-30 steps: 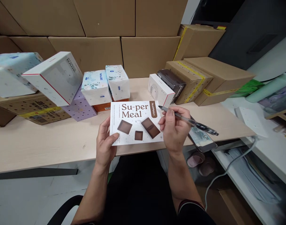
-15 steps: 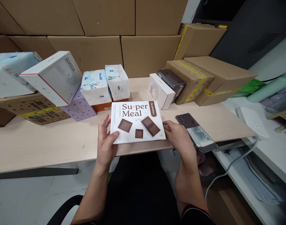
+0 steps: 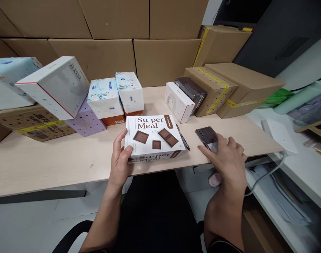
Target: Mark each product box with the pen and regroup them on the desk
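Observation:
A white "Su-per Meal" box [image 3: 160, 140] printed with brown chocolate squares sits near the table's front edge, its front side showing. My left hand [image 3: 119, 160] grips its left end, thumb on top and fingers along the side. My right hand [image 3: 229, 161] is over the dark smartphone [image 3: 207, 136], fingers apart and straddling it; the thumb reaches past the left edge. The phone's lower part is hidden under the palm. A black pen [image 3: 186, 142] lies against the box's right side.
To the left stand a white power bank box [image 3: 57, 89], a purple box [image 3: 88, 121] and tissue packs [image 3: 106, 102]. At the right are a white box [image 3: 177, 103], a dark box [image 3: 193, 93] and taped cartons [image 3: 215, 95]. Stacked cardboard boxes [image 3: 165, 61] line the back.
My right hand has left the box's right side and moved right, over the phone. The box's front face and the pen beside it have come into view. My left hand stays on the box.

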Motion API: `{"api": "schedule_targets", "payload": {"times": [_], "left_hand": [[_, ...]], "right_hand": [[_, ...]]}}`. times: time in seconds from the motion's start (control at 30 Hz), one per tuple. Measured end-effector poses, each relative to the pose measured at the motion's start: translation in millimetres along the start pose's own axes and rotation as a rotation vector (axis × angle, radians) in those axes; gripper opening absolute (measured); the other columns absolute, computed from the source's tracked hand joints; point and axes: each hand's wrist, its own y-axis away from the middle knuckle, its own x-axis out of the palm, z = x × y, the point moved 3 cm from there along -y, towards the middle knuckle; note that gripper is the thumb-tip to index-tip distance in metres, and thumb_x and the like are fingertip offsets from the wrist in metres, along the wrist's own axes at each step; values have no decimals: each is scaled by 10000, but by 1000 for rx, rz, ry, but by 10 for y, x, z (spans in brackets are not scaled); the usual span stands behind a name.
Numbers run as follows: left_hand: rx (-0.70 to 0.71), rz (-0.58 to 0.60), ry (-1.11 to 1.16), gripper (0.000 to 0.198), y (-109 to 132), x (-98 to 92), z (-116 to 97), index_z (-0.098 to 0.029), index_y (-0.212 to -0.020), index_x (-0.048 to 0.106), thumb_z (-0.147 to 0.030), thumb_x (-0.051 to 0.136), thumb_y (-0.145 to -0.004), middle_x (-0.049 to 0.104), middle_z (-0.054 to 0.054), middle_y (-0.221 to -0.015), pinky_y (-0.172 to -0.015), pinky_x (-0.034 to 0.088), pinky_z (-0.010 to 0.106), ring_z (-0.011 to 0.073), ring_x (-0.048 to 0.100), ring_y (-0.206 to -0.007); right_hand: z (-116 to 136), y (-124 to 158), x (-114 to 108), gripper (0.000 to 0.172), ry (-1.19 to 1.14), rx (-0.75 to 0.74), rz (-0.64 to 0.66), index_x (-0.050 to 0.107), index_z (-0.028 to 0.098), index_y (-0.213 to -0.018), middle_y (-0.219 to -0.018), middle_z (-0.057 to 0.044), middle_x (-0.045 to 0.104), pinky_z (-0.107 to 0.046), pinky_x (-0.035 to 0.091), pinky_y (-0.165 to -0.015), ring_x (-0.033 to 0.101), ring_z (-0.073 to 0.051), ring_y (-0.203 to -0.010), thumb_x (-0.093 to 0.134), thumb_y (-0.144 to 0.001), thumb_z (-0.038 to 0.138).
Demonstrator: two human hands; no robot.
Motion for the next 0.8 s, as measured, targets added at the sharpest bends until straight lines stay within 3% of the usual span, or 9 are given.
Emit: {"api": "schedule_targets", "payload": {"times": [0.13,0.3,0.43,0.53,0.67,0.8], "left_hand": [[2,7,15,567,5,3,7,-336,-1447,591,-523,695,-922,620,64,-1441,-1007,543,417,286,629,-1215],[3,26,47,535,-2,13,-5,-318,-1428,601,-492,688,-929,653,68,-1376,-952,564,409,288,655,-1169],[3,24,56,515,-8,15,-11,-325,-1415,615,-476,693,-928,645,57,-1405,-937,564,385,271,662,-1155],[8,20,57,515,-16,12,-1,-324,-1401,628,-477,703,-915,648,61,-1409,-957,563,404,290,650,-1197],[20,7,56,533,-31,2,16,-309,-1397,632,-486,706,-899,620,68,-1465,-1019,545,425,320,592,-1321],[10,15,69,540,-29,8,4,-312,-1397,631,-475,721,-890,623,58,-1463,-978,553,388,300,614,-1279]], "right_hand": [[-56,-39,2,757,-9,-16,91,515,134,-1532,-1402,-269,632,-577,476,-958,565,-501,-1258,539,-958,628],[-39,-84,27,678,-34,-66,-15,606,90,-1439,-1272,-282,707,-533,494,-916,621,-466,-1172,579,-941,550],[-114,-43,15,673,-174,-104,-110,631,77,-1393,-1223,-267,740,-554,476,-1015,659,-429,-1160,649,-878,509],[-194,70,-52,648,-467,-74,-183,686,167,-1335,-1244,-209,755,-571,474,-1059,672,-408,-1184,714,-808,542],[-216,252,-155,638,-1159,46,-229,699,275,-1308,-1293,-173,748,-542,555,-960,723,-374,-1129,769,-751,578],[-59,387,-212,803,-1690,29,-81,567,263,-1491,-1424,-218,661,-539,602,-844,729,-372,-1124,370,-914,785]]}}
